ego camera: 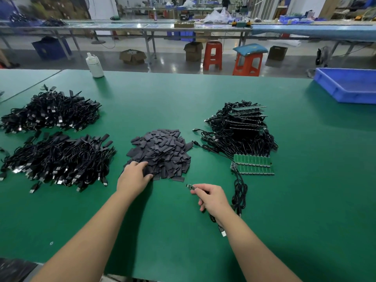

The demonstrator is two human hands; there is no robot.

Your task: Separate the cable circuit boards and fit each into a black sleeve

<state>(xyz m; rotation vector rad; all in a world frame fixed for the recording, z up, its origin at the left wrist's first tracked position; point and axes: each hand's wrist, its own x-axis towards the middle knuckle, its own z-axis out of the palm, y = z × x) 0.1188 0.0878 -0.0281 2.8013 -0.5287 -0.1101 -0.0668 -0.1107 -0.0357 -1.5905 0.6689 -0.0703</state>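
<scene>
Blue bin (345, 88): contents not visible. Left hand (133, 177), fingers curled, rests on the sleeve pile (160, 153) on the green table (162, 231). Right hand (211, 197) pinches a circuit board (190, 186), cable trailing; workshop benches behind

No readable text anywhere

The green circuit boards (253, 164) carry markings too small to make out, the white bottle (94, 65) at the far edge of the tabletop (162, 102) shows no legible label, and the cardboard boxes (193, 51) on the floor are too blurred to read.
</scene>
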